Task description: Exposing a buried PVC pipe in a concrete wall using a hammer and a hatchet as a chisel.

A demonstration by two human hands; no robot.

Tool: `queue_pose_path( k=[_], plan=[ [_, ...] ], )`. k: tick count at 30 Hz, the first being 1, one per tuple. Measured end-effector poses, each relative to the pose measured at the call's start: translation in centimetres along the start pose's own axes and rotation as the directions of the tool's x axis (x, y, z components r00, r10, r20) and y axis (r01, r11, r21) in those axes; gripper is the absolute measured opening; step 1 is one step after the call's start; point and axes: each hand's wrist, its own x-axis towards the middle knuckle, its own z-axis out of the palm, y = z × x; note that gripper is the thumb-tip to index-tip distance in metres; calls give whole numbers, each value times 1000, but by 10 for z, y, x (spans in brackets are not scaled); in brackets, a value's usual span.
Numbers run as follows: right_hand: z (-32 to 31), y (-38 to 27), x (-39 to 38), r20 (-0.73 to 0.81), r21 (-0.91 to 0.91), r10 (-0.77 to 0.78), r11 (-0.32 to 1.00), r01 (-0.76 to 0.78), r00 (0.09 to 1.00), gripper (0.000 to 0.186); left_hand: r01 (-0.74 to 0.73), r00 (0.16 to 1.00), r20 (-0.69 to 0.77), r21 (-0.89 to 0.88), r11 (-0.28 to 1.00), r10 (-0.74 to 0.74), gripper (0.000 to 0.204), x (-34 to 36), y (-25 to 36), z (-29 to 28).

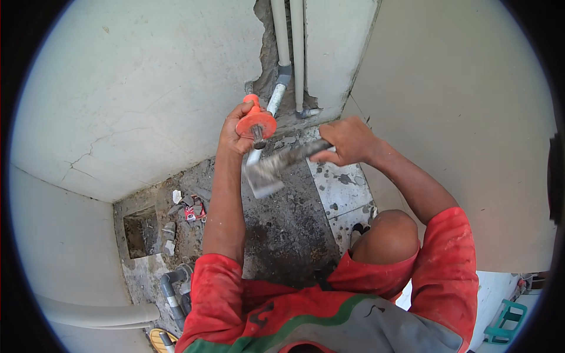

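head view: left fingers (240, 109) clasp chisel (257, 125), right fingers (327, 156) clasp hammer (283, 160) (wall pipes (282, 35) behind).

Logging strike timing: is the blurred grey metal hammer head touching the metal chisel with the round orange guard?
Apart. Head view: a visible gap, showing white round pipe, separates the hammer head from the chisel's exposed end.

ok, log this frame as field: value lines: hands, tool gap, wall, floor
left hand: gripping orange-guarded chisel
right hand: gripping hammer by its handle; head blurred
tool gap: hammer head apart from chisel in view
wall: broken-open channel, two pale pipes running down it
floor: square pit at left, white tiles at right, red-and-white scrap near pit
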Motion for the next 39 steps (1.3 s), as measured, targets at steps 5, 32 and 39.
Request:
queue_pose_path(
  k=[5,32,39],
  plan=[
    [-3,-39,-4,-79,60,-23,998,27,997,61,67,996,-48,-37,997,-68,25,-15,10,1],
    [-3,-13,8,92,54,356,931,-362,930,64,106,993,-49,-44,993,-109,27,4,24,-7],
    [-6,-37,-17,-28,228,315,926,-301,949,59,176,984,-33,45,983,-174,26,-25,25,-17]
  ],
)
